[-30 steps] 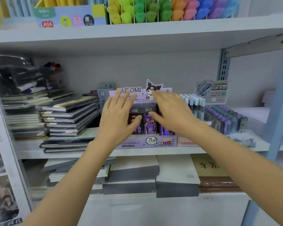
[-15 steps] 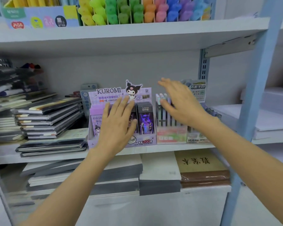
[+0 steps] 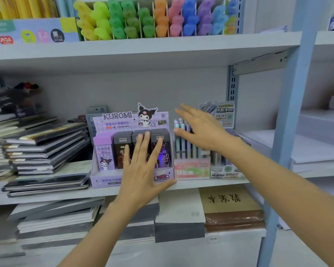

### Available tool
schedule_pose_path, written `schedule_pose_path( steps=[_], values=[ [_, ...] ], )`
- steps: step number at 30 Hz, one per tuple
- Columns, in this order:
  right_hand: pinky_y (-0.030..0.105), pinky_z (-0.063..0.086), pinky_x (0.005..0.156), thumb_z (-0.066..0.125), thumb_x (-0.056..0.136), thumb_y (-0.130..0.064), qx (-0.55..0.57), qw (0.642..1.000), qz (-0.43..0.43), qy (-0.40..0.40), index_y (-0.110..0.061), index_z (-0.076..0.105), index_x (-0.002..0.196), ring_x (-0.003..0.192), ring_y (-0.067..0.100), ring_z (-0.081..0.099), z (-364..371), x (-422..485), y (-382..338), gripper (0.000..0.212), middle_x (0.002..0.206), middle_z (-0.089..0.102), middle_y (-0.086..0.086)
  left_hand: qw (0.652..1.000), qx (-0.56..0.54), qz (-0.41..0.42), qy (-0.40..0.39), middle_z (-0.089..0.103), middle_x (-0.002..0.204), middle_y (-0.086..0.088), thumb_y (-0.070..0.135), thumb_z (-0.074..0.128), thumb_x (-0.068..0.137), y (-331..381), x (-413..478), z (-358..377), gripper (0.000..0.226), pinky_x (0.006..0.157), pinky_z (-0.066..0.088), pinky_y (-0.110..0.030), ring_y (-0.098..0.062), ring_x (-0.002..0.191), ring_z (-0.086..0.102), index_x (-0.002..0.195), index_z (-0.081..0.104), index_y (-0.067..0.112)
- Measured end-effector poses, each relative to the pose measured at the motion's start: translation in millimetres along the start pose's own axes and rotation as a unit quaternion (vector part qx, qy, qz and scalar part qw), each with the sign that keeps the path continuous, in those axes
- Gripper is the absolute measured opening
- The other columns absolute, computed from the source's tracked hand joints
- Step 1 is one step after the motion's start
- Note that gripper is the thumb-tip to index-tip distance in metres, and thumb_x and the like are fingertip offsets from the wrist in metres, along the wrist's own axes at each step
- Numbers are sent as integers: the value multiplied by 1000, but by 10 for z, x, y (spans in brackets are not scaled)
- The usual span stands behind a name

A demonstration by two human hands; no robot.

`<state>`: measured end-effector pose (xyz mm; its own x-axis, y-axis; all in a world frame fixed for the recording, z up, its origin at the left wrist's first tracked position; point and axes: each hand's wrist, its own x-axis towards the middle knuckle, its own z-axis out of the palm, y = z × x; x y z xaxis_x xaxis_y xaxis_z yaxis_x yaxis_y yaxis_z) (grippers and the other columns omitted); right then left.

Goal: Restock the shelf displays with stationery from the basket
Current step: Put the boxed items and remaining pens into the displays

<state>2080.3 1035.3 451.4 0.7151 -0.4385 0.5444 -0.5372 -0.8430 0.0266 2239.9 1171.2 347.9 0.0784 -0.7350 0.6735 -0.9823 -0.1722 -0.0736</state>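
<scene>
Facing outward — Kuromi display box (image 3: 131,122), packs upright, left hand (image 3: 143,170) splayed.

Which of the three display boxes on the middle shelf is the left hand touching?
The purple KUROMI box, leftmost of the three. The left hand lies flat against its front.

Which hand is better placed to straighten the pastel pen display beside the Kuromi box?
Right. The right hand is open in front of the pastel pen display, while the left hand lies spread across the Kuromi box.
</scene>
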Motion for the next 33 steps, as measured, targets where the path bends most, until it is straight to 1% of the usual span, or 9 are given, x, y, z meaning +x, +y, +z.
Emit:
schedule_pose_path(
  steps=[4,7,11,13,15,19,24,29,33],
  values=[
    [44,48,95,38,98,-54,-33,999,13,9,-22,44,142,125,26,52,138,84,-69,55,143,52,2,1000,-6,13,4,-9,163,-5,78,30,85,-75,26,56,91,119,-3,-52,-21,149,-14,155,0,28],
    [44,50,91,40,98,-51,-30,999,9,31,-20,51,136,119,26,56,155,94,-60,50,135,59,2,998,-52,22,14,-8,163,-1,67,25,93,-111,46,63,76,120,2,-55,-18,149,-12,155,3,29],
    [43,36,110,35,98,-55,95,995,-1,-1,-23,36,147,136,20,41,72,30,33,59,151,41,-1,994,-102,6,36,-5,164,1,61,23,96,-49,41,62,69,120,6,-53,-15,150,-9,155,8,29],
    [39,26,116,31,99,-55,138,988,15,61,-22,30,150,142,17,31,-17,-116,195,60,155,33,-1,993,-100,5,57,0,164,-3,59,25,96,22,42,62,69,121,6,-51,-19,150,-3,155,13,25],
    [39,25,116,27,99,-52,102,988,55,97,-19,34,149,142,19,32,-62,-322,429,60,154,36,2,994,-76,9,79,4,163,-8,57,29,96,130,47,83,69,120,6,-51,-24,150,1,155,17,22],
    [36,22,118,24,103,-42,36,993,111,-27,-20,35,148,143,21,29,139,-679,701,52,155,34,3,995,-58,-20,79,0,164,-6,56,31,95,329,58,198,71,120,6,-53,-25,150,-3,155,10,24],
    [31,17,115,21,105,-39,25,995,100,-16,-23,42,144,143,17,30,303,-730,756,48,151,40,-4,997,-37,-39,51,-8,163,-5,63,22,94,410,84,283,79,116,12,-45,-26,150,-9,155,-1,17],
    [34,19,115,21,104,-43,43,992,87,-83,-23,38,146,144,18,26,204,-676,852,50,153,36,-1,996,-71,-52,34,-12,163,-5,63,14,95,495,101,257,80,121,9,-48,-24,149,-15,154,-5,12],
    [40,13,118,18,99,-55,29,995,57,-77,-29,27,150,145,14,20,171,-655,769,58,159,20,-6,996,-23,-52,74,4,163,-9,57,19,97,493,74,200,75,119,-3,-54,-26,150,-3,154,10,10]
  ],
)
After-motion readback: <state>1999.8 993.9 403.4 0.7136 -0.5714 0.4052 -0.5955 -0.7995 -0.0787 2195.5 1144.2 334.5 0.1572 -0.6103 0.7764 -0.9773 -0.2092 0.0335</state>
